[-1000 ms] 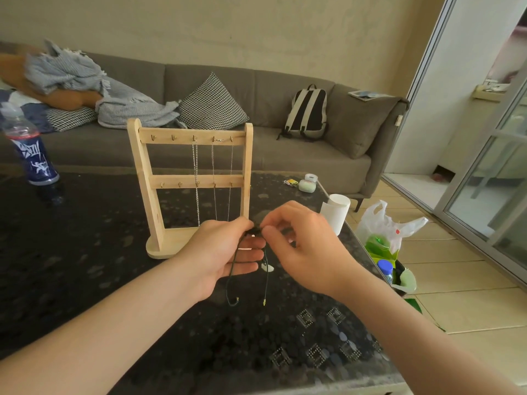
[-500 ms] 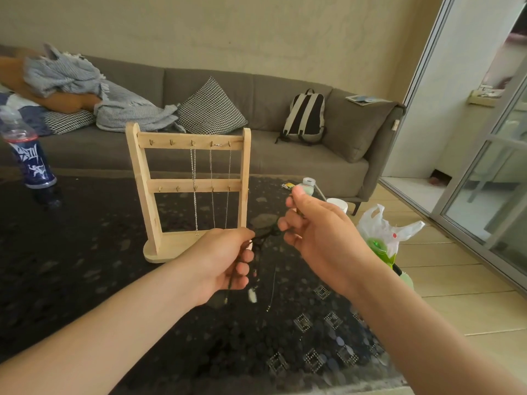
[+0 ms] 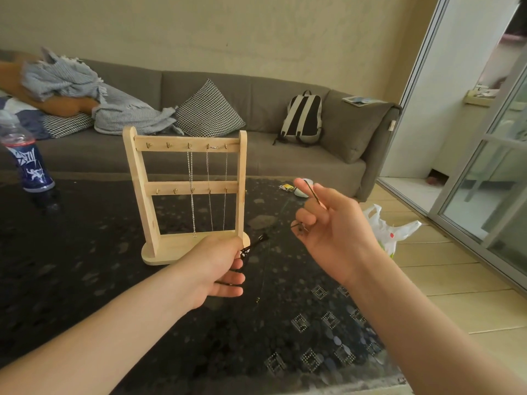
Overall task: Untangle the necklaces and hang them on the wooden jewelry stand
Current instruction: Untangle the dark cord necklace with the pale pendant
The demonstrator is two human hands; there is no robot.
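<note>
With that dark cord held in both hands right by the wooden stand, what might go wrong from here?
The dark cord looks bunched at the left hand, so pulling with the right hand could tighten the tangle instead of loosening it. Both hands work close to the wooden stand, and a bump or a swinging cord end might snag the silver chains hanging there. If dropped, the cord would be hard to spot on the dark table.
</note>
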